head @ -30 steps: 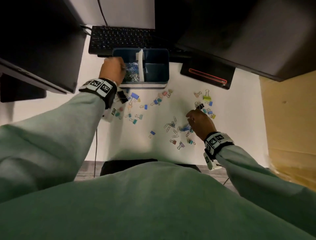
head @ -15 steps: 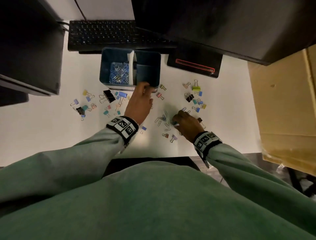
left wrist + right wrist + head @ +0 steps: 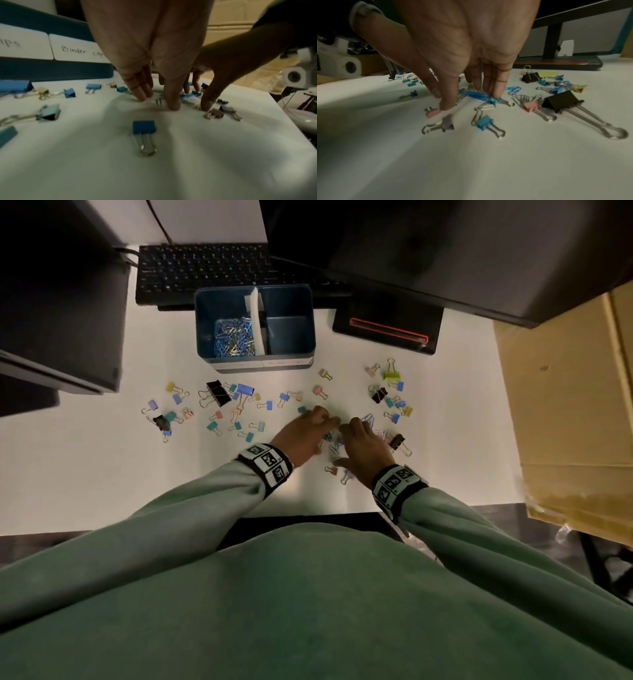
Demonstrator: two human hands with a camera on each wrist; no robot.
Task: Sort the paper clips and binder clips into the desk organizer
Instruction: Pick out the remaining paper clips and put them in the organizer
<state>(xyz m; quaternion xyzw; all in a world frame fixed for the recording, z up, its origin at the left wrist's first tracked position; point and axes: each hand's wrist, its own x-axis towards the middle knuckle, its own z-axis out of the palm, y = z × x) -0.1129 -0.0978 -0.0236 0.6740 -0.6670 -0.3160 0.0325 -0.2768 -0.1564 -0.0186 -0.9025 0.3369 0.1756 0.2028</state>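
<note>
The blue desk organizer [image 3: 254, 363] stands at the back of the white desk; its left compartment holds paper clips [image 3: 233, 337], and its right one looks bare. Its front labels [image 3: 78, 50] read "Binder Clips" on the right one. Both hands are down on a small pile of blue and silver paper clips [image 3: 475, 95] mixed with binder clips. My left hand [image 3: 320, 422] has straight fingers [image 3: 142, 96] touching the desk. My right hand [image 3: 471, 100] presses fingertips on the blue paper clips, thumb by a pink binder clip [image 3: 433, 113]. Neither hand has lifted anything.
Coloured binder clips lie scattered left [image 3: 219, 396] and right [image 3: 391, 375] of the hands; a large black one [image 3: 559, 101] sits by my right hand. A keyboard [image 3: 205, 272], monitors and a black stand [image 3: 387, 325] line the back. A cardboard box [image 3: 565, 405] borders the right.
My left hand has come back from the organizer to the pile and now sits beside my right hand. The right hand has stayed on the paper clips.
</note>
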